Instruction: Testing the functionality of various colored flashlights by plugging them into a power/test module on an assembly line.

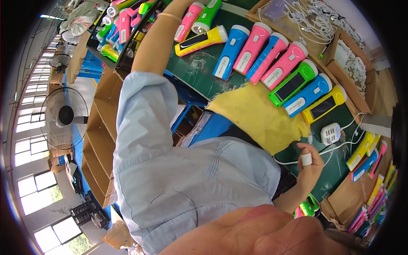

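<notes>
- Right hand [309, 163] pinching a small white plug [306, 159], beside white charger hub [331, 133]
- Left hand out of frame, grip unseen
- Coloured flashlights [272, 63] rowed on green table [199, 68]

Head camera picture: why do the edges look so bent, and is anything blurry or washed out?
In the head view, the fisheye lens bows the bright windows and black corners ring the frame; daylight washes those panes out; a blurred skin-toned shape sits too close at the bottom; the row of coloured plastic torches on the green table stays sharp.
</notes>
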The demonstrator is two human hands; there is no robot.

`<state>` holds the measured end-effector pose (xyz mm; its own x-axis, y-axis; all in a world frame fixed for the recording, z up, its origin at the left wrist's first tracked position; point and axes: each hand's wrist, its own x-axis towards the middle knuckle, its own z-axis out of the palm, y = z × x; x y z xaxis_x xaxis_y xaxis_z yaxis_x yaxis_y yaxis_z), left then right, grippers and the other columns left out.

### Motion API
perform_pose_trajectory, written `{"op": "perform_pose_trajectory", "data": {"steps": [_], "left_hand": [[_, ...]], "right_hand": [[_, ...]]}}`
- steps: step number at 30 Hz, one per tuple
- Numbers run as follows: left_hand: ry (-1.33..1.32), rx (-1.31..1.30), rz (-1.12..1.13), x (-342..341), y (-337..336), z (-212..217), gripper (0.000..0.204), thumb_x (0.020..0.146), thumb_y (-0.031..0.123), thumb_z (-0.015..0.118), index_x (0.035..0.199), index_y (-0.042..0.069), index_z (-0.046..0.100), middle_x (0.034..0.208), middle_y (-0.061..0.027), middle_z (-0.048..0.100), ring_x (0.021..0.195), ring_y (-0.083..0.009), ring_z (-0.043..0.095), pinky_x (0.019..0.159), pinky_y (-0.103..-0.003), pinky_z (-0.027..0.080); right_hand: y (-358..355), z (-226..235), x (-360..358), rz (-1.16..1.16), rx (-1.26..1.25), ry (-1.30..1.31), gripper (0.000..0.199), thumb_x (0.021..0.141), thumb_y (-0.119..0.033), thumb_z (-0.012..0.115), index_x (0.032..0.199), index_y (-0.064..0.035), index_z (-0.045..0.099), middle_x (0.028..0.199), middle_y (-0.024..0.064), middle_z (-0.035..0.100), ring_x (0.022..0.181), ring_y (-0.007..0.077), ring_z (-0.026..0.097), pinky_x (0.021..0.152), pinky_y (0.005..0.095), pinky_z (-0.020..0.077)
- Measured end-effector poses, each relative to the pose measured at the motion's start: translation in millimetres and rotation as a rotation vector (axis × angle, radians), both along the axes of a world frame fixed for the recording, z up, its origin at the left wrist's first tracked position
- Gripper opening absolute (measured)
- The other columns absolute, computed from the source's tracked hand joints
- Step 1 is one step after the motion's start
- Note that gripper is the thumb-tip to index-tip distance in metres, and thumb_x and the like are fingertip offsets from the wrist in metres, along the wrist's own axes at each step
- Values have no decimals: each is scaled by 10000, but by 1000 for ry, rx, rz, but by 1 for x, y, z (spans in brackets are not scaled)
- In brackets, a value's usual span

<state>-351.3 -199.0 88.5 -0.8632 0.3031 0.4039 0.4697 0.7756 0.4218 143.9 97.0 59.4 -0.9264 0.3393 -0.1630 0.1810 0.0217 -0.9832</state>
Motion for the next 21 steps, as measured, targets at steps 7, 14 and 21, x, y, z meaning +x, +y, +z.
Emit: {"op": "perform_pose_trajectory", "data": {"steps": [7, 14, 21], "left_hand": [[-129, -439, 3, -97, -6, -69, 339, 749, 196, 593, 1026, 3, 559, 986, -208, 604, 905, -353, 586, 750, -448, 485], [258, -333, -122, 10, 86, 9, 356, 778, 175, 616, 1054, -2, 476, 915, -229, 584, 776, -392, 588, 658, -450, 488], [-393, 452, -603, 244, 103, 16, 317, 843, 151, 606, 1074, -5, 454, 752, -76, 610, 633, -126, 615, 562, -251, 482]], "right_hand": [[-2, -13, -2, 46, -49, -59, 126, 840, -70, 559, 887, 15, 640, 687, -18, 453, 610, 47, 368, 533, 190, 263], [-7, -8, -6, 83, -171, -92, 150, 858, -90, 543, 901, 17, 638, 662, -17, 454, 513, 37, 401, 455, 190, 271], [-6, 8, -59, -125, 53, 392, 514, 878, -290, 531, 1279, 9, 413, 1103, 129, 513, 1014, 192, 523, 817, 285, 421]]}}
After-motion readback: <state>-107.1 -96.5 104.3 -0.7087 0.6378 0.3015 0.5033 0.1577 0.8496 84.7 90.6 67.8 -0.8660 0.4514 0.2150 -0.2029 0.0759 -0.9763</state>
